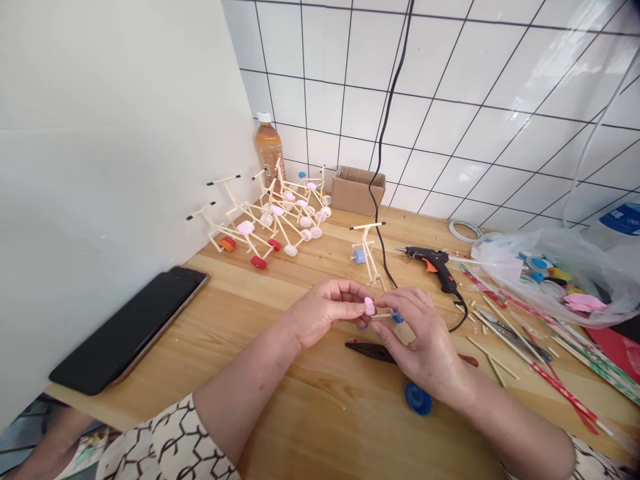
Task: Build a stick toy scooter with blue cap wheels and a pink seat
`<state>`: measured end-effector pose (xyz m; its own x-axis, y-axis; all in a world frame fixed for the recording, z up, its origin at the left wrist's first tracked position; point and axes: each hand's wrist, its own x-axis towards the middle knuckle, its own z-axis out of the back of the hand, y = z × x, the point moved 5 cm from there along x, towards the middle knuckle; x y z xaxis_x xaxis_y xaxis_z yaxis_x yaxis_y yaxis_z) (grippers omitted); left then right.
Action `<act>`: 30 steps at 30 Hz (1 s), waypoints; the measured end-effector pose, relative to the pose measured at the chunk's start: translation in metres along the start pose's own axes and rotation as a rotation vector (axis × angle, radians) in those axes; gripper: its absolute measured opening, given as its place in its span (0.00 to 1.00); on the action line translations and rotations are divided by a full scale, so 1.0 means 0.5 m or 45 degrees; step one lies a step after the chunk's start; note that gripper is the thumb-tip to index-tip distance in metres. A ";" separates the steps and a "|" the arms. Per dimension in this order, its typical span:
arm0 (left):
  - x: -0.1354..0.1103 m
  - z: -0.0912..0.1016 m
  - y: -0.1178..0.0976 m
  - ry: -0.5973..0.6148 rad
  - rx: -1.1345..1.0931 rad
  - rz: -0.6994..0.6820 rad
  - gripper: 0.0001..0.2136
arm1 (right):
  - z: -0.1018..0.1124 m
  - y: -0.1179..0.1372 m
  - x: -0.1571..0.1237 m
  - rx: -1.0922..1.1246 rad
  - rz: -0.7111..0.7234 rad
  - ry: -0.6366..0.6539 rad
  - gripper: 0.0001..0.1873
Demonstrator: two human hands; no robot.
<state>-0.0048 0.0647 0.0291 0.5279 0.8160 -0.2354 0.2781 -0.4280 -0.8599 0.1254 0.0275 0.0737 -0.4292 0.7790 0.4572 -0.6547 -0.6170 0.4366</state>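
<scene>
A small pink seat-like piece [369, 307] is pinched between the thumb and fingers of my left hand [336, 310]. The index finger of my right hand [417, 333] touches or nearly touches that piece, while the thumb and fingers curl round the near end of a model tricycle [369, 257] built of thin wooden sticks. Blue bottle-cap wheels and a black-tipped handlebar show on the model; my fingers partly hide its near end. Beneath my right hand lie pliers [371, 351], partly covered. A loose blue bottle cap [419, 399] rests close to the right wrist.
Several finished stick tricycles [275, 210] crowd the back left by a drink bottle [270, 150]. A cardboard box [358, 189] stands against the tiles. To the right lie a glue gun [435, 263], scissors [515, 333], sticks, tape and a bag of caps [555, 267]. A phone [130, 327] lies left.
</scene>
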 end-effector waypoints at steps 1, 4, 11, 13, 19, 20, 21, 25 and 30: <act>0.000 -0.001 0.002 0.000 -0.012 0.005 0.10 | -0.001 -0.001 0.000 0.002 -0.002 -0.007 0.09; 0.002 -0.003 0.009 -0.001 -0.034 0.013 0.11 | -0.005 -0.006 -0.001 0.005 -0.021 -0.028 0.07; -0.001 -0.009 0.003 0.027 0.047 -0.086 0.12 | -0.004 -0.015 0.004 0.195 -0.138 0.000 0.04; -0.002 -0.008 0.000 0.007 0.089 -0.113 0.12 | -0.004 -0.020 0.004 0.288 -0.194 0.039 0.06; -0.003 -0.003 -0.004 -0.104 0.275 -0.148 0.10 | -0.009 -0.033 0.000 0.393 -0.339 0.123 0.11; -0.004 -0.002 -0.004 -0.120 0.296 -0.145 0.10 | -0.009 -0.034 0.000 0.391 -0.350 0.127 0.11; -0.004 -0.002 -0.004 -0.135 0.306 -0.140 0.10 | -0.009 -0.034 0.000 0.385 -0.364 0.128 0.12; -0.004 -0.001 -0.001 -0.146 0.241 -0.090 0.10 | -0.011 -0.034 0.000 0.380 -0.417 0.144 0.13; -0.001 -0.002 0.006 -0.083 0.115 -0.053 0.09 | -0.010 -0.033 0.001 0.418 -0.447 0.168 0.14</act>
<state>-0.0033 0.0625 0.0269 0.4629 0.8573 -0.2251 0.2235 -0.3586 -0.9063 0.1326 0.0387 0.0629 -0.3068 0.9405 0.1461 -0.5528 -0.3010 0.7771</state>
